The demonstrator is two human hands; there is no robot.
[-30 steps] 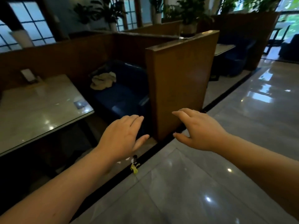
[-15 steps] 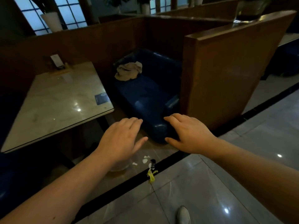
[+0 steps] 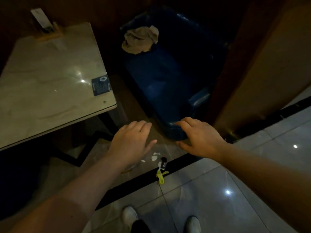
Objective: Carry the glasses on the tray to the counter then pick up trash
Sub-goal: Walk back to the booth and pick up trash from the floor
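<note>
Trash lies on the floor below my hands: a yellow scrap (image 3: 160, 176), a small black and white piece (image 3: 162, 163), and white paper bits (image 3: 154, 157). A pale object (image 3: 129, 167) shows partly under my left wrist; I cannot tell what it is. My left hand (image 3: 133, 142) hovers above and left of the trash, fingers apart, holding nothing. My right hand (image 3: 200, 137) is stretched out to the right of it, also empty with spread fingers, above the blue seat's front corner. No tray or glasses are in view.
A pale marble table (image 3: 50, 81) with a dark card (image 3: 101, 84) stands at the left. A blue sofa seat (image 3: 165, 84) with a crumpled beige cloth (image 3: 141, 39) is ahead. A wooden partition (image 3: 262, 68) rises at the right. My white shoes (image 3: 129, 214) stand on glossy tiles.
My view has tilted down and come closer to the booth. The floor trash now sits near the middle of the view, and my shoes have appeared. Both hands stay empty and spread.
</note>
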